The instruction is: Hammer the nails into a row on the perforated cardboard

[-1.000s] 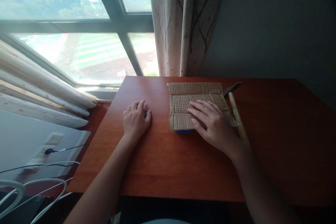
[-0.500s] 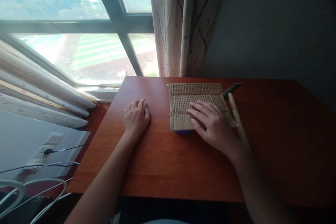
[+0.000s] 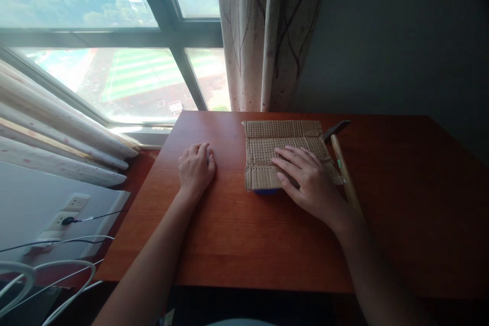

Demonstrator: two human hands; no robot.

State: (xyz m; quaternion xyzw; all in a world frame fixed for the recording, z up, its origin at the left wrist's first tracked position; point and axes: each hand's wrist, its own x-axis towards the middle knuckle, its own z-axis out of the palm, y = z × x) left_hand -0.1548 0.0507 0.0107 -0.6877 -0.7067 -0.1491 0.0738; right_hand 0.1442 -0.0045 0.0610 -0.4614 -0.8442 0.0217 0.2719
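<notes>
A piece of brown cardboard [image 3: 263, 150] with rows of punched holes and two fold lines lies on the table. My right hand [image 3: 305, 173] rests on its lower right part, palm down, fingers spread. Something blue [image 3: 266, 191] peeks out beneath the near edge. To the left, my left hand [image 3: 196, 167] sits on the tabletop with fingers curled. Between its thumb and index finger shows a small dark thing [image 3: 208, 161], too hidden to name. Right of the cardboard lies a wooden rod or handle [image 3: 347, 178], partly behind my right wrist. A dark flat bar [image 3: 338, 129] sticks out past the far right corner.
The reddish-brown wooden table [image 3: 237, 244] runs to a wall [image 3: 389, 41] at the back right. A window [image 3: 126, 76] and curtains [image 3: 244, 35] stand behind and to the left. White cables [image 3: 82, 265] and a wall socket [image 3: 61, 220] are at the lower left.
The whole view has shifted very slightly. Both hands keep their places and shapes, and the cardboard has not moved on the table.
</notes>
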